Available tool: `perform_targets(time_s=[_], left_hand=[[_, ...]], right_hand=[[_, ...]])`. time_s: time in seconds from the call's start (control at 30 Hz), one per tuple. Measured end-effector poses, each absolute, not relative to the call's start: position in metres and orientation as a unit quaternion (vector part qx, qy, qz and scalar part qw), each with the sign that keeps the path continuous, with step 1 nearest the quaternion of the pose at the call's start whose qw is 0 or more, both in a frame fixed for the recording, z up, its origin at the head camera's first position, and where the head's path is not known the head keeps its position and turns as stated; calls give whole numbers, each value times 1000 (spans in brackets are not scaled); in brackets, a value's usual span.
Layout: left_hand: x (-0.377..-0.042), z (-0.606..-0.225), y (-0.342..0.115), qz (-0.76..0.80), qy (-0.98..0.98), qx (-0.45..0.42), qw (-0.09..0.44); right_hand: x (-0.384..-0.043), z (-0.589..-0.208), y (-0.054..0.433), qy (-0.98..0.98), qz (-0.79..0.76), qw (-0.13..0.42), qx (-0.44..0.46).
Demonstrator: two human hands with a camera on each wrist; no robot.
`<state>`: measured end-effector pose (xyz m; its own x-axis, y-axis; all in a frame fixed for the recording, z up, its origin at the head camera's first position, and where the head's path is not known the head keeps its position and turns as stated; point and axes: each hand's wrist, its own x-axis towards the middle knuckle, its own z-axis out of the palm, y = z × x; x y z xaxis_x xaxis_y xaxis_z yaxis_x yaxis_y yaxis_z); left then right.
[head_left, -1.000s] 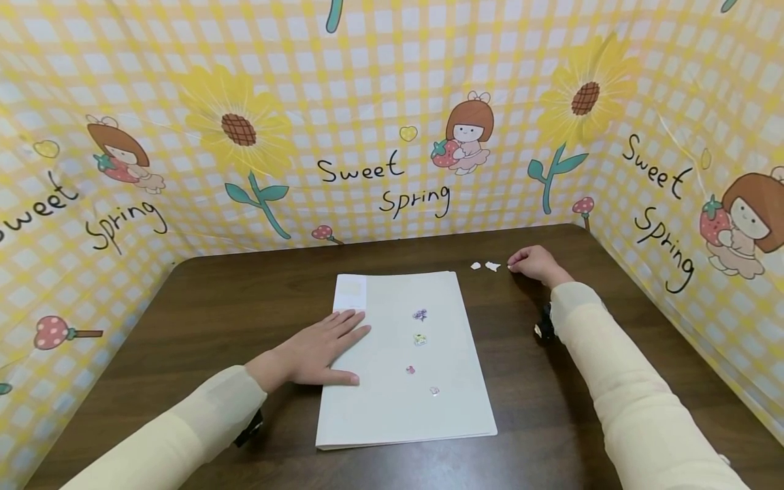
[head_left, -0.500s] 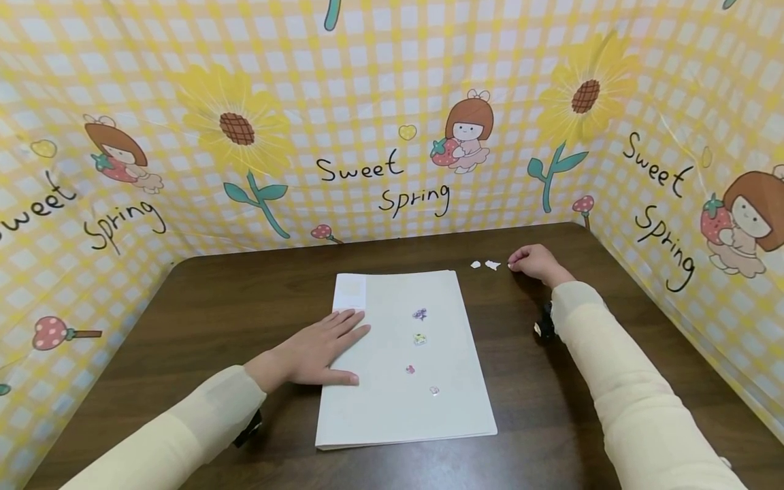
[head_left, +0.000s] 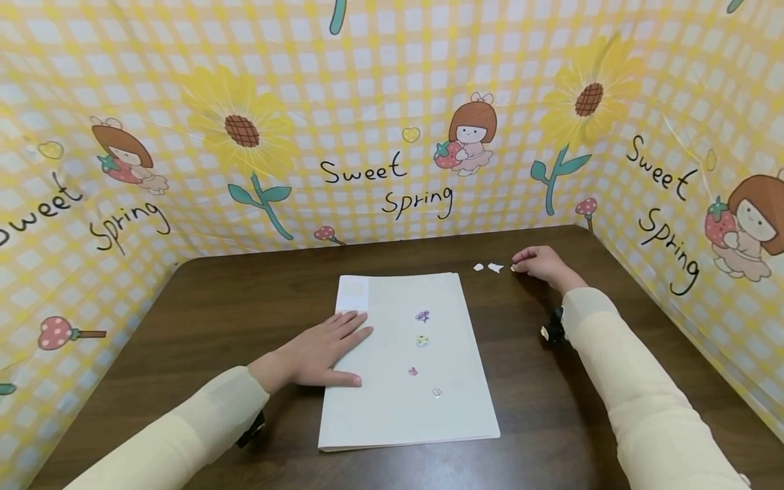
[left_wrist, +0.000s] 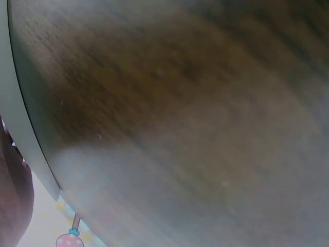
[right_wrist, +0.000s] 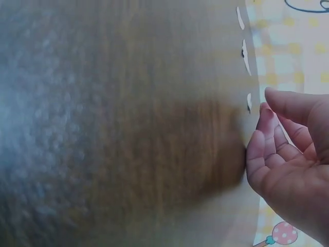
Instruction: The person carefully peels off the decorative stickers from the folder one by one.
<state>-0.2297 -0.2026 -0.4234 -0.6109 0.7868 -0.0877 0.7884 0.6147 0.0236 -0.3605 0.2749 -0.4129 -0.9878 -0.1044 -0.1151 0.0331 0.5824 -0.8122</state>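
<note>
My left hand [head_left: 324, 350] lies with spread fingers on the left edge of a white folder-like stack of sheets [head_left: 380, 412]. Small stickers run down its right half: a purple one [head_left: 422, 316], a yellow-green one [head_left: 422, 341], a pink one [head_left: 413, 371] and a pale one [head_left: 437, 393]. At the back right, my right hand [head_left: 542, 264] is beside a small white scrap [head_left: 514, 268]. In the right wrist view that scrap [right_wrist: 249, 103] lies on the table, just apart from the loosely bent fingers [right_wrist: 257, 149]. The left wrist view shows mostly blurred tabletop.
Two more white scraps, a rounded one [head_left: 478, 267] and a jagged one [head_left: 495, 268], lie in a row left of the right hand. A pale label [head_left: 353, 289] marks the stack's upper left corner. Patterned cloth [head_left: 367, 88] surrounds the brown table [head_left: 233, 299].
My right hand has drawn slightly right, and more of the scrap at its fingertips shows. The left hand stays on the white stack. The head view has shifted a little.
</note>
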Motion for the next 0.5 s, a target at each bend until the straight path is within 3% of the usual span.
perform_targets(time_s=[0.5], left_hand=[[-230,-425,-203,-11,900,434,50]], right_hand=[[-350,-400,255,867,-487,103,-35]])
